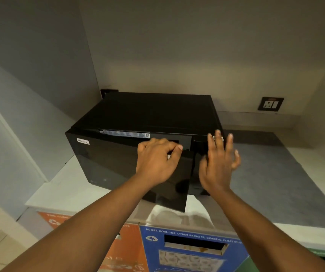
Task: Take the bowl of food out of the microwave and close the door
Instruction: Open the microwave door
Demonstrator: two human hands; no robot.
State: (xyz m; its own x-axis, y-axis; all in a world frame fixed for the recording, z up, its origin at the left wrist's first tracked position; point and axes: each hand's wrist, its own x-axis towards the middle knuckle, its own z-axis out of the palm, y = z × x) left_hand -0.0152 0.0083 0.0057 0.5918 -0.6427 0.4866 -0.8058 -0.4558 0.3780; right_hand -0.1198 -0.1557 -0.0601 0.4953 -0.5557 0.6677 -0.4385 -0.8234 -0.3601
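Microwave first: the glossy black box-shaped microwave [138, 118] sits on a pale countertop [63, 185] in a grey alcove, its dark glass door [118, 167] swung partly outward at the right edge. Below the counter front stand an orange recycling bin [118, 252] and a blue recycling bin [193, 250]. A crumpled white cloth [177, 214] lies under the door's lower corner.

The person's left hand [155, 160] has its fingers curled over the door's upper right edge, gripping it. The right hand [219, 161] hovers beside the control panel, fingers spread wide and holding nothing.

No bowl of food is visible; the cavity is hidden behind the door, so its whereabouts cannot be told.

Judging by the grip, the door is being worked open. The next move likely calls for swinging it wide enough to reach inside.
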